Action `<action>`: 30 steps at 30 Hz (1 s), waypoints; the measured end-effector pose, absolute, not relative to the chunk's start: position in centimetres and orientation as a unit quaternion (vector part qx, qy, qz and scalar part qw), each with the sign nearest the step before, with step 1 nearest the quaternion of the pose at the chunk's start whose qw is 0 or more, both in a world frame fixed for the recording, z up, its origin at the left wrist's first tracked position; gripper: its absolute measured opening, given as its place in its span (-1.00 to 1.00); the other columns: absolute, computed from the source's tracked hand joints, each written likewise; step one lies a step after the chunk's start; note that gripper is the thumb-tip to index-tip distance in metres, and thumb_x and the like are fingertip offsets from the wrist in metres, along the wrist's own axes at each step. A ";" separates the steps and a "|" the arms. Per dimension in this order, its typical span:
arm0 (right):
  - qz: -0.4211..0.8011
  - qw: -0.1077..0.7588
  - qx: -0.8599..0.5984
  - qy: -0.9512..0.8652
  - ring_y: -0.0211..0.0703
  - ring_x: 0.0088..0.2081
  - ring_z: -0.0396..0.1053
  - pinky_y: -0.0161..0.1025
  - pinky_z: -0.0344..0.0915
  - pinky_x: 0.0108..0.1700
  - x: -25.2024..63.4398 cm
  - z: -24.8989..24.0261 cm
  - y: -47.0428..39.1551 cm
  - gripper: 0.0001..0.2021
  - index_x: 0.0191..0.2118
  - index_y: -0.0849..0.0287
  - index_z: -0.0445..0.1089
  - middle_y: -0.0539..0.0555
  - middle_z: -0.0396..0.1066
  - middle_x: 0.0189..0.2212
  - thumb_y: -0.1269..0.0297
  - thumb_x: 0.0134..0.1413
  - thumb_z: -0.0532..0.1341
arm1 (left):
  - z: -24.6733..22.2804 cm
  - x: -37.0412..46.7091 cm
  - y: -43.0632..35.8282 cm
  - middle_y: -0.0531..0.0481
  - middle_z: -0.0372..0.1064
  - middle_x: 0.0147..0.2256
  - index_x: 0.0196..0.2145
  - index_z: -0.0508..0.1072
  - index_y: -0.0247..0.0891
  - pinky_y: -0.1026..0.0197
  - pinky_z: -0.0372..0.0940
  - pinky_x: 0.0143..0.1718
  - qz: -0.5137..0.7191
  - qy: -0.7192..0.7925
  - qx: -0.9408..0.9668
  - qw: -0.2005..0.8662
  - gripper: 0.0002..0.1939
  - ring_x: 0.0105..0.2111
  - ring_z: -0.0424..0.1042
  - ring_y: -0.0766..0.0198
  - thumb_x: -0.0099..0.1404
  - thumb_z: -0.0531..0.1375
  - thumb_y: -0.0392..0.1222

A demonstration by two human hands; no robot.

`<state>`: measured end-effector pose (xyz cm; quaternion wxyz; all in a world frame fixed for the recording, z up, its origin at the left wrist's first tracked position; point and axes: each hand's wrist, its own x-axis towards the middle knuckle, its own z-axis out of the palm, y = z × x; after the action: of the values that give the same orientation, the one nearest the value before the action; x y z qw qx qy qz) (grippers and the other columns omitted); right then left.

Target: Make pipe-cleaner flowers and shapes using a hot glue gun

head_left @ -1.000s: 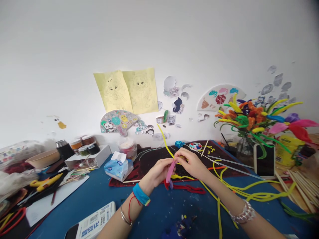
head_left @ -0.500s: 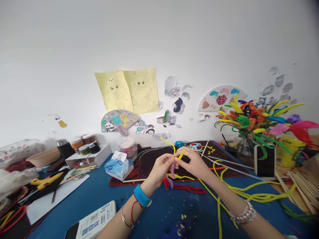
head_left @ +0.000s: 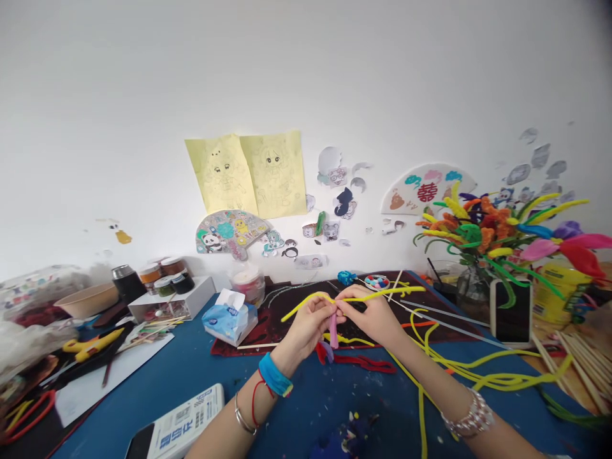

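Pinching a yellow strip (head_left: pixel 382 296), left hand (head_left: pixel 308 322) and right hand (head_left: pixel 377 315) close together.

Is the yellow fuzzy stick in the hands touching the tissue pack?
Apart. The head view shows the dark mat between the tip of the yellow fuzzy stick and the tissue pack.

The tissue pack (head_left: pixel 230 324) lies left of the hands (head_left: pixel 310 324), vase (head_left: pixel 470 292) right.
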<state>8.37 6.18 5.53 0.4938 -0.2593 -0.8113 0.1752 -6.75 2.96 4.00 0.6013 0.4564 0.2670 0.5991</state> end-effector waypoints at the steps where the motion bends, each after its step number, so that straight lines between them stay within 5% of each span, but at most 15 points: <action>1: 0.189 0.493 -0.261 -0.808 -0.14 -0.28 0.36 -0.20 0.27 -0.20 8.4 5.5 6.2 -0.89 -0.40 0.15 0.40 0.03 0.43 -0.38 0.36 0.06 0.13 | 4.0 -6.8 3.0 0.05 0.34 -0.46 -0.37 0.31 -0.31 0.28 0.37 -0.29 0.602 0.267 0.455 0.599 -0.78 -0.44 0.42 0.37 0.07 0.29 -0.27; 8: 0.282 0.486 -0.268 -0.783 -0.11 -0.27 0.40 -0.18 0.29 -0.16 8.6 5.3 6.7 -0.87 -0.37 0.17 0.43 0.06 0.46 -0.35 0.28 0.05 0.15 | 4.6 -7.1 2.8 0.03 0.38 -0.42 -0.14 0.32 -0.28 0.27 0.35 -0.32 0.577 0.281 0.492 0.588 -0.58 -0.45 0.44 0.33 0.04 0.31 -0.19; 13: 0.354 0.467 -0.263 -0.766 -0.14 -0.32 0.41 -0.22 0.33 -0.23 8.9 5.5 7.0 -0.82 -0.33 0.19 0.42 0.06 0.46 -0.36 0.21 0.04 0.15 | 5.1 -7.2 2.9 0.00 0.37 -0.40 -0.14 0.31 -0.28 0.23 0.32 -0.31 0.559 0.325 0.556 0.523 -0.63 -0.40 0.41 0.29 0.10 0.25 -0.16; 15: 0.344 0.469 -0.274 -0.766 -0.16 -0.32 0.40 -0.24 0.33 -0.24 9.1 5.7 7.1 -0.81 -0.33 0.20 0.42 0.05 0.46 -0.38 0.20 0.05 0.14 | 4.8 -7.5 3.1 0.04 0.30 -0.43 -0.25 0.29 -0.27 0.25 0.29 -0.36 0.613 0.374 0.566 0.405 -0.77 -0.44 0.35 0.33 0.13 0.20 -0.19; 18: 0.325 0.464 -0.289 -0.772 -0.17 -0.35 0.40 -0.25 0.32 -0.26 9.3 5.9 7.1 -0.80 -0.36 0.20 0.41 0.04 0.45 -0.40 0.20 0.07 0.12 | 4.4 -8.1 2.7 0.05 0.22 -0.46 -0.40 0.24 -0.23 0.25 0.21 -0.38 0.700 0.432 0.563 0.077 -0.94 -0.45 0.26 0.34 0.19 0.11 -0.27; 22: 0.285 0.441 -0.297 -0.797 -0.15 -0.35 0.41 -0.22 0.31 -0.26 9.3 5.9 6.9 -0.82 -0.35 0.17 0.40 0.04 0.46 -0.41 0.22 0.09 0.10 | 4.6 -7.9 0.6 0.03 0.33 -0.45 -0.37 0.36 -0.17 0.14 0.12 -0.25 0.497 0.336 0.742 -0.301 -0.92 -0.42 0.28 0.29 0.16 0.13 -0.32; 25: 0.264 0.442 -0.294 -0.806 -0.14 -0.34 0.41 -0.21 0.31 -0.24 9.1 5.8 6.6 -0.84 -0.32 0.16 0.39 0.04 0.46 -0.40 0.24 0.09 0.09 | 5.4 -7.1 -0.2 -0.07 0.41 -0.26 -0.16 0.38 -0.17 0.01 0.02 -0.07 0.391 0.413 0.759 -0.318 -0.77 -0.21 0.32 0.16 0.22 0.09 -0.33; 30: 0.216 0.468 -0.286 -0.808 -0.12 -0.30 0.40 -0.19 0.30 -0.19 8.9 5.8 6.1 -0.86 -0.35 0.14 0.40 0.04 0.46 -0.36 0.27 0.08 0.10 | 6.5 -7.1 0.3 -0.02 0.44 -0.27 -0.25 0.43 -0.16 -0.13 -0.23 0.09 0.370 0.463 0.761 -0.265 -0.81 -0.15 0.32 0.15 0.28 0.05 -0.31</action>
<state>8.87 6.09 5.80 0.4678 -0.2865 -0.8077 0.2162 -7.09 0.28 6.49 -0.2653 0.7607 0.4630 0.3697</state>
